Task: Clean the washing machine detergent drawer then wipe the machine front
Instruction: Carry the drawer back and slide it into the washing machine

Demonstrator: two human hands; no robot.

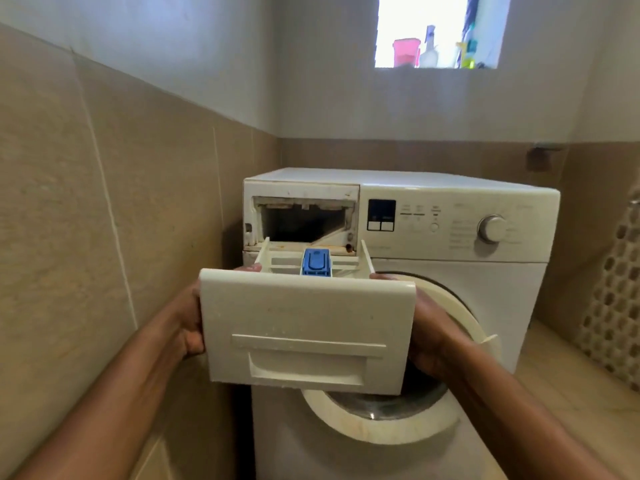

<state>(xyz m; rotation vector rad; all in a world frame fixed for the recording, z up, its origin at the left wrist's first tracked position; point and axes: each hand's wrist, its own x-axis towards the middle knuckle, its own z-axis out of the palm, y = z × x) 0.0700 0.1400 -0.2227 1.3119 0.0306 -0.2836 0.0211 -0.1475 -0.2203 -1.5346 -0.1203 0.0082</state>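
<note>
My left grip (188,327), right grip (429,337) curl round sides of white plastic detergent drawer (304,327), held before grimy slot (304,223) of white washing machine (450,271). Drawer-cleaning step; next: carry level, scrub residue.

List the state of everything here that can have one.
detergent drawer: pulled out, held in front of its slot
drawer slot: open, empty, stained at the rim
blue insert: seated in the drawer
machine door: looks shut
display: dark
left hand: grips the drawer's left side
right hand: grips the drawer's right side
</note>
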